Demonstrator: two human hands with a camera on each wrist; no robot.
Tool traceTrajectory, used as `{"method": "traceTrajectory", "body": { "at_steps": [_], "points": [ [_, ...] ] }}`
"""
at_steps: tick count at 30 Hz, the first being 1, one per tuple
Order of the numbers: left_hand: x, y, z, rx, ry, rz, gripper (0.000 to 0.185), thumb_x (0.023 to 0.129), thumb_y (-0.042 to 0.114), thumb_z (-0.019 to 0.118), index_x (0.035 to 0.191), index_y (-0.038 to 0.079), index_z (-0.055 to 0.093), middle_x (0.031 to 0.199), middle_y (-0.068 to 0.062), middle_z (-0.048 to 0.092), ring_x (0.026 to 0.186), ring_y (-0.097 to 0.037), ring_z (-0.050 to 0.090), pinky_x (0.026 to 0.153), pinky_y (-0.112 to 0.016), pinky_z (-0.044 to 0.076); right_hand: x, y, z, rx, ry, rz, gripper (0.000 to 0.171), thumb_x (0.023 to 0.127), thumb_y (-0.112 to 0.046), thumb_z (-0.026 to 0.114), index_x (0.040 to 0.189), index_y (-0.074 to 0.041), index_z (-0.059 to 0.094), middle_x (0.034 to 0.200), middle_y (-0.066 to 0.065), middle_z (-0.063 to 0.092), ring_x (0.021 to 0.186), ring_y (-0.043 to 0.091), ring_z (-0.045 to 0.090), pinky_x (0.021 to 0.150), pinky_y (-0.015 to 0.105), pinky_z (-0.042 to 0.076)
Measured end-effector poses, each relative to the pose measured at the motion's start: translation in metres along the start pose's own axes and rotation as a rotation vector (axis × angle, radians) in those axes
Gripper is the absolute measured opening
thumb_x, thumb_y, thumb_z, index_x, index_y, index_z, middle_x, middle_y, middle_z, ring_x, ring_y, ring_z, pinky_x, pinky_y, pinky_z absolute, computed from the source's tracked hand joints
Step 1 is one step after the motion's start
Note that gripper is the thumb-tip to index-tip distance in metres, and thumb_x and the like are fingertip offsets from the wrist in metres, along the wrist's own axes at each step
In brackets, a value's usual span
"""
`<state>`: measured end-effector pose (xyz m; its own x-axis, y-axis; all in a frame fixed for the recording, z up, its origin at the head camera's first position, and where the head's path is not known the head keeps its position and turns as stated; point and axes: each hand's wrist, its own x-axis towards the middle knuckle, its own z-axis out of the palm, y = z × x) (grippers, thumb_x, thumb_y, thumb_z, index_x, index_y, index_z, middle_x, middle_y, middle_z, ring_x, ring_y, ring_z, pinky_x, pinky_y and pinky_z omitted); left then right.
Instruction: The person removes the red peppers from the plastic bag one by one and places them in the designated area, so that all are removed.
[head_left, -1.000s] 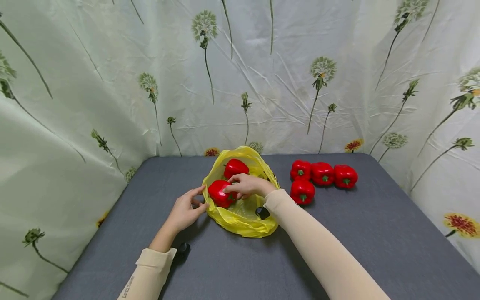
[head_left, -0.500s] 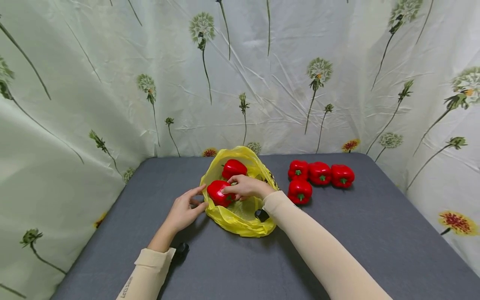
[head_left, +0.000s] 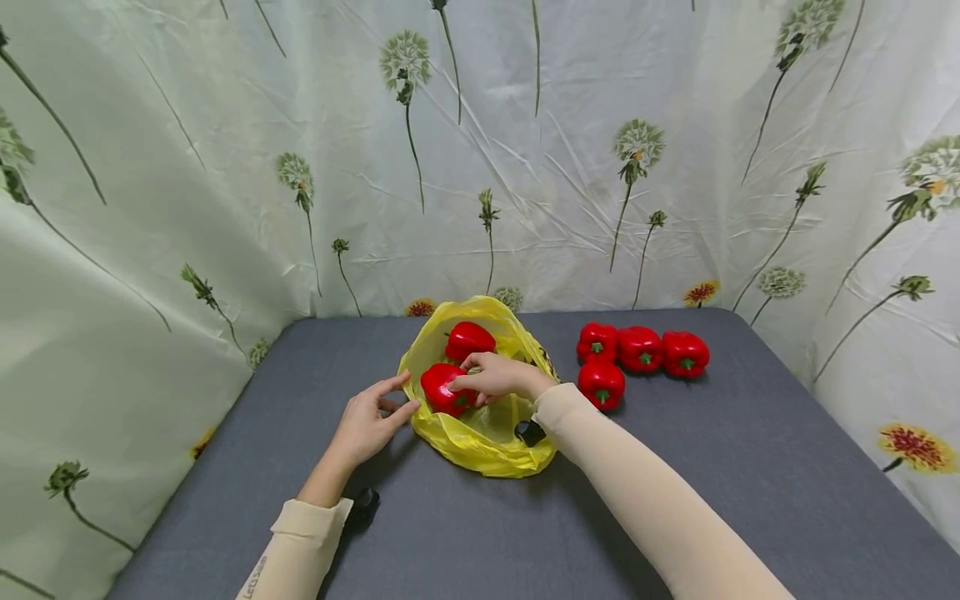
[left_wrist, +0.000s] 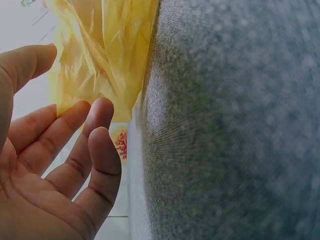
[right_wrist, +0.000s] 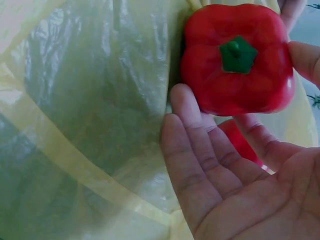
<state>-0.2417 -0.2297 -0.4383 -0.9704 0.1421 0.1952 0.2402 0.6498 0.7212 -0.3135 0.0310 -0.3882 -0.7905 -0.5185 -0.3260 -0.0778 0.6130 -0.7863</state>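
Observation:
A yellow plastic bag (head_left: 480, 458) stands with its mouth spread wide. Reaching into it, my right hand (head_left: 498, 377) holds a red bell pepper (head_left: 441, 388) near the bag's left wall. In the right wrist view this bell pepper (right_wrist: 240, 90) shows its green stem end, with the thumb at one side and fingertips along its lower edge. Farther back inside the bag lies another red bell pepper (head_left: 470, 340). My left hand (head_left: 367, 421) is at the bag's left rim. Its fingers (left_wrist: 75, 165) are loosely bent, with fingertips right at the yellow plastic (left_wrist: 100, 55).
Several more red bell peppers (head_left: 640, 348) sit grouped on the grey tabletop (head_left: 750, 450), right of the bag. Behind the table hangs a pale curtain (head_left: 555, 167) printed with flowers. A black wrist device (head_left: 366, 502) is under the left sleeve.
My right hand and the bell pepper it holds have shifted slightly to the right inside the bag over the last half second. My left hand stays at the bag's rim.

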Motion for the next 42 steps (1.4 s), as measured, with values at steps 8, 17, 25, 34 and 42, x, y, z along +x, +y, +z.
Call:
{"method": "traceTrajectory", "body": {
  "at_steps": [8,17,25,34,42],
  "points": [
    [0.000,0.001,0.001,0.004,0.056,-0.008,0.055,0.096,0.022,0.082,0.145,0.004,0.066,0.135,-0.020,0.073,0.093,-0.029,0.079,0.071,-0.027,0.056,-0.010,-0.005,-0.009,-0.019,0.035,-0.031,0.056,0.099,-0.042,0.071,0.138,-0.004,0.056,0.108,0.010,0.066,0.086,0.028,0.071,0.088,0.039,0.062],
    [-0.001,0.002,-0.001,0.010,0.056,-0.026,0.057,0.094,0.017,0.084,0.146,0.006,0.066,0.136,-0.020,0.072,0.091,-0.023,0.077,0.072,-0.025,0.053,-0.027,-0.009,-0.026,0.001,0.091,-0.044,0.059,0.101,-0.046,0.069,0.141,-0.005,0.055,0.110,0.011,0.071,0.104,0.039,0.073,0.097,0.046,0.060],
    [-0.002,0.004,0.000,-0.001,0.035,-0.039,0.058,0.093,0.013,0.083,0.148,0.007,0.065,0.134,-0.019,0.072,0.084,-0.014,0.073,0.070,-0.026,0.049,-0.051,-0.005,-0.051,0.136,0.148,-0.022,0.056,0.104,-0.043,0.068,0.147,-0.010,0.053,0.122,0.015,0.072,0.101,0.032,0.075,0.103,0.049,0.058],
    [-0.002,0.002,0.000,0.003,0.022,-0.047,0.060,0.091,0.009,0.084,0.148,0.005,0.064,0.132,-0.019,0.073,0.084,-0.013,0.072,0.069,-0.027,0.048,-0.072,0.013,-0.068,0.204,0.234,-0.026,0.061,0.105,-0.045,0.064,0.153,-0.010,0.048,0.145,0.021,0.061,0.114,0.039,0.074,0.102,0.046,0.060],
    [0.000,0.001,0.000,0.012,0.035,-0.030,0.060,0.091,0.010,0.084,0.148,0.005,0.064,0.132,-0.019,0.073,0.083,-0.013,0.072,0.070,-0.028,0.048,-0.083,0.033,-0.085,0.249,0.291,-0.011,0.064,0.105,-0.047,0.064,0.153,-0.007,0.047,0.138,0.021,0.063,0.107,0.030,0.076,0.106,0.049,0.057]
  ]
}}
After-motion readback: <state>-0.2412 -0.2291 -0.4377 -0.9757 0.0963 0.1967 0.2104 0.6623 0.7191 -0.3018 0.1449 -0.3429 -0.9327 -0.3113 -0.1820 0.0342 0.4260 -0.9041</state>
